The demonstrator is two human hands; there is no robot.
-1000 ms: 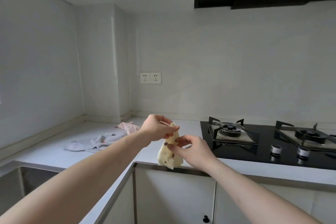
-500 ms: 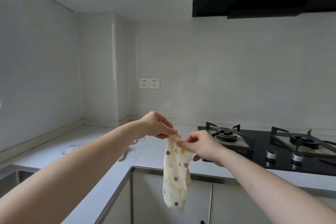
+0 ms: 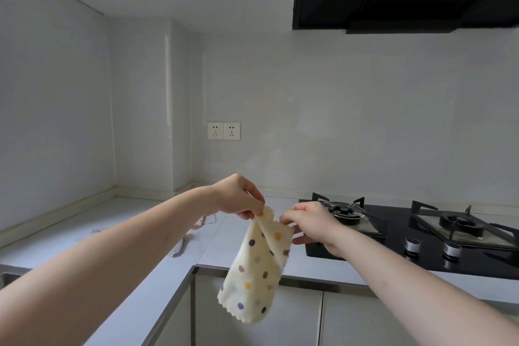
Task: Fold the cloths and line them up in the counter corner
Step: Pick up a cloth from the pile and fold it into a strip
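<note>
Cloth (image 3: 254, 270), cream with coloured dots, hangs in the air over the counter (image 3: 244, 236) edge, pinched at its top corners: left hand (image 3: 238, 198) grips one corner, right hand (image 3: 310, 223) the other. Beyond, more cloths (image 3: 196, 226) lie crumpled near the counter corner.

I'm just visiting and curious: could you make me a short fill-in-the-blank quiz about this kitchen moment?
1. Both hands pinch the top edge of a ____-patterned cloth.
2. The stove lies to the ____ of the cloth.
3. The wall bears ____ sockets.

Missing words: dot; right; two
</note>
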